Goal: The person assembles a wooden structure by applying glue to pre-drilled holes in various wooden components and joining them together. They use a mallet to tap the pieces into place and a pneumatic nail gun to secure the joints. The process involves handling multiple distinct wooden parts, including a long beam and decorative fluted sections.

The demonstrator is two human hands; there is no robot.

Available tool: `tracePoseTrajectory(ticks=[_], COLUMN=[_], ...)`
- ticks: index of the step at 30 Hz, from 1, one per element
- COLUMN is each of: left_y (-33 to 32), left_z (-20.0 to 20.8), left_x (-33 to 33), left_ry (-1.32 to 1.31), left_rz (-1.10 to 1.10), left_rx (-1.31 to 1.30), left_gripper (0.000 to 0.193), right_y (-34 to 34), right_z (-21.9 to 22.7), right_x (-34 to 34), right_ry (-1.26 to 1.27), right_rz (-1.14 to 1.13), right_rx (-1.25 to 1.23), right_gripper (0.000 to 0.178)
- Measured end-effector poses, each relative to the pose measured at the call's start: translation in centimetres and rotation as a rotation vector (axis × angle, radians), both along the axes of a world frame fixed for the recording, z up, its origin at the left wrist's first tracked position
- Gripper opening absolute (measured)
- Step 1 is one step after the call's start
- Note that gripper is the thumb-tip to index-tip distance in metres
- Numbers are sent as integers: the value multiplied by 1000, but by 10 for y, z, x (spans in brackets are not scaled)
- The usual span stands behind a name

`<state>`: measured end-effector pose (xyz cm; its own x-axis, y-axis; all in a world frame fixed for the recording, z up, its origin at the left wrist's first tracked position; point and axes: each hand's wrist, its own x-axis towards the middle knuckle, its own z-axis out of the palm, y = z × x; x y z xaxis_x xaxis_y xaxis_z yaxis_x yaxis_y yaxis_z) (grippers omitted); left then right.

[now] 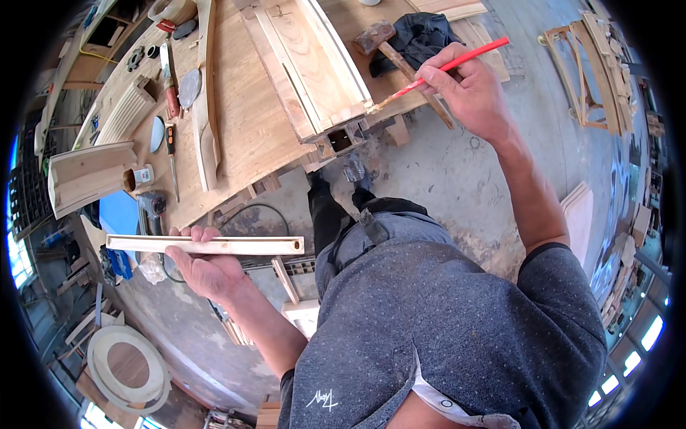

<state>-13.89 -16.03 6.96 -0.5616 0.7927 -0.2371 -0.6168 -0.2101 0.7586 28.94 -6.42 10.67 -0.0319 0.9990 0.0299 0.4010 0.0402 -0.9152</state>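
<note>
My left hand (207, 268) grips a pale wooden rail (214, 245) between thumb and fingers, held level off the bench's near edge. A groove runs along the rail, with a dark hole near its right end. My right hand (468, 93) pinches a thin red-handled brush (457, 63). The brush's yellowish tip reaches the near right corner of a framed wooden panel (314, 57), where a pale smear shows. That panel lies on the workbench, its corner jutting toward me. Part of the brush is hidden behind my fingers.
On the bench (250, 107) lie a wooden mallet (375, 37), black cloth (421, 39), a screwdriver (171, 143), a chisel-like tool (169, 79) and a curved wooden piece (206, 107). A small jar (139, 177) and a power drill (151, 204) sit at the left edge. A wooden frame (593, 75) stands right.
</note>
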Motion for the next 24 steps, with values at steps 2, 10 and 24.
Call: tracePoseTrajectory(ticks=[2, 10, 24], left_y=[-1, -6, -7], left_z=[0, 0, 0], left_x=[1, 0, -4], left_ry=[4, 16, 13], left_rz=[-3, 29, 14], left_rx=[3, -19, -4], left_gripper=[42, 44, 43], right_y=[0, -12, -26], right_z=[0, -4, -8], right_x=[-4, -7, -10], right_ry=[-15, -153, -125], right_rz=[0, 70, 92], right_rx=[32, 270, 164], right_gripper=[10, 5, 4])
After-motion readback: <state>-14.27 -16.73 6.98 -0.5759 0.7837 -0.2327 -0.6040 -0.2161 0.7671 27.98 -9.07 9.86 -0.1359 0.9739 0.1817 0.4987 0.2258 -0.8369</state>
